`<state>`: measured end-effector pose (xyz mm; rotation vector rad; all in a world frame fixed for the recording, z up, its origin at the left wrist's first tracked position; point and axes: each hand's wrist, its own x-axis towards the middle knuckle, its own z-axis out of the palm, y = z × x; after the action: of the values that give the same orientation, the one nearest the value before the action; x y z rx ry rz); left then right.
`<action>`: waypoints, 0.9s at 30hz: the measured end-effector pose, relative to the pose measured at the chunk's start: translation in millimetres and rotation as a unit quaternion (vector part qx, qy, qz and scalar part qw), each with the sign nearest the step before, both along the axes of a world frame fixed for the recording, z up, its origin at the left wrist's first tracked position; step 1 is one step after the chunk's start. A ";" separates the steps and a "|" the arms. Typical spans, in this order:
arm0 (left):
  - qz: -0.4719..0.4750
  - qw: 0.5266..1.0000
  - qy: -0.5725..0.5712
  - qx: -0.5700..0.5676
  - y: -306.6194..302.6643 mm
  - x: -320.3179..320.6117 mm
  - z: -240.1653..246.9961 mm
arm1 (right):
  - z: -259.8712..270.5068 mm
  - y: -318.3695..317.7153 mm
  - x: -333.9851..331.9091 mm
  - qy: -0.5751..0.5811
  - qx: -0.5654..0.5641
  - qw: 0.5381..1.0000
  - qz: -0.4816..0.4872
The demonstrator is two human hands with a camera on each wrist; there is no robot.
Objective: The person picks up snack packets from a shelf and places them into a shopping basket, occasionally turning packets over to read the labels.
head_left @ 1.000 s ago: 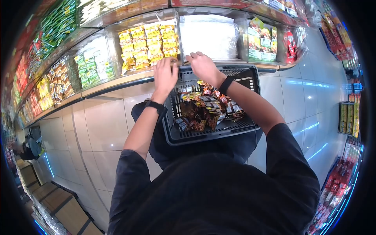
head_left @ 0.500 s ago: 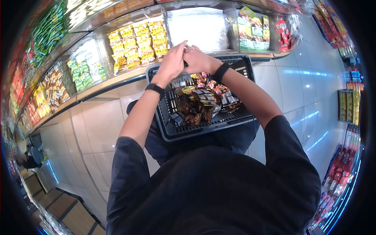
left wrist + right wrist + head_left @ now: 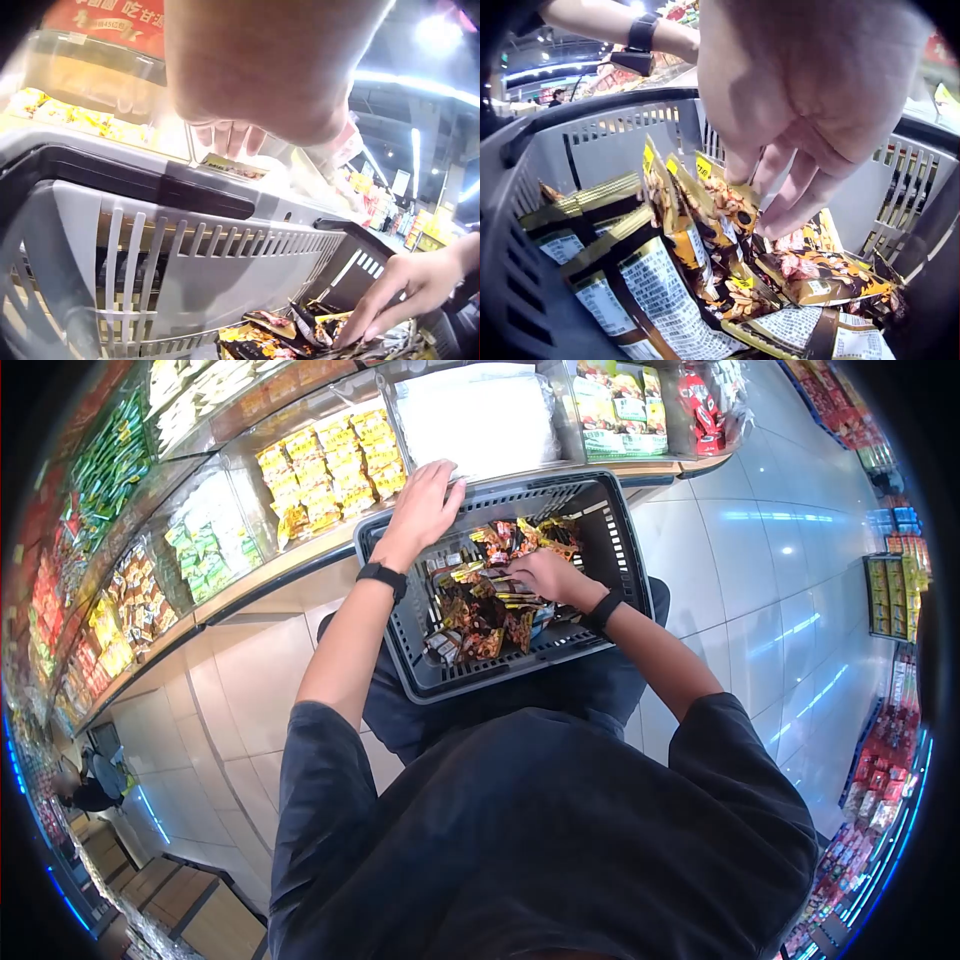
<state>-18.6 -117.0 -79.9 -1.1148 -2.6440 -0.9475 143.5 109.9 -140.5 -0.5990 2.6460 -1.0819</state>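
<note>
Black-and-orange glossy snack packets piled in a dark grey slatted plastic basket, right hand down among them, left hand over the far rim.
Left to right: green-and-white packets in a shelf bin, then yellow packets in the next; left hand, black wristband, fingers relaxed and spread past the basket's far-left rim, beside the shelf edge, holding nothing visible; bright white bagged goods in the bin beyond; right hand, black wristband, inside the basket, fingers pointing down and touching packets, can't tell if it pinches one. Packets lie jumbled on the basket floor, a few with yellow corners standing on edge by the right fingertips.
</note>
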 end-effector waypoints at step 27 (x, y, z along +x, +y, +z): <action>-0.295 0.102 -0.818 0.483 41.2 226.3 133.6 | 251.6 -39.2 94.4 -0.197 -0.540 0.781 -0.243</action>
<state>207.7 -75.7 53.7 0.0240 -0.2800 1.7744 237.9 70.7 111.1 0.2206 1.6073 -2.5391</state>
